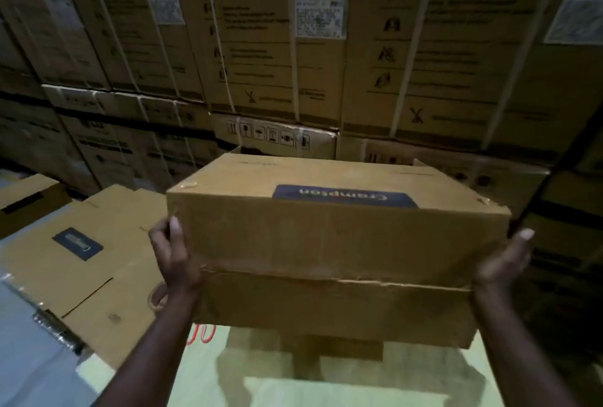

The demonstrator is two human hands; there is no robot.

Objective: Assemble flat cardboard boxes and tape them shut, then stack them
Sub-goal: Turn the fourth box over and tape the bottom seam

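Note:
An assembled brown cardboard box [336,237] with a dark blue label on its top hangs in front of me, above the floor. My left hand [173,251] grips its left end, thumb on the near face. My right hand [504,263] holds its right end, thumb up against the corner. The near face shows a torn horizontal seam with a flap below it. The fingers of both hands are hidden behind the box.
Flat cardboard boxes [88,253] lie stacked at the left, with a tape roll [156,295] on them. A wall of large strapped cartons [293,47] stands close behind. Pale floor [326,387] lies below, with something red [204,335] under my left arm.

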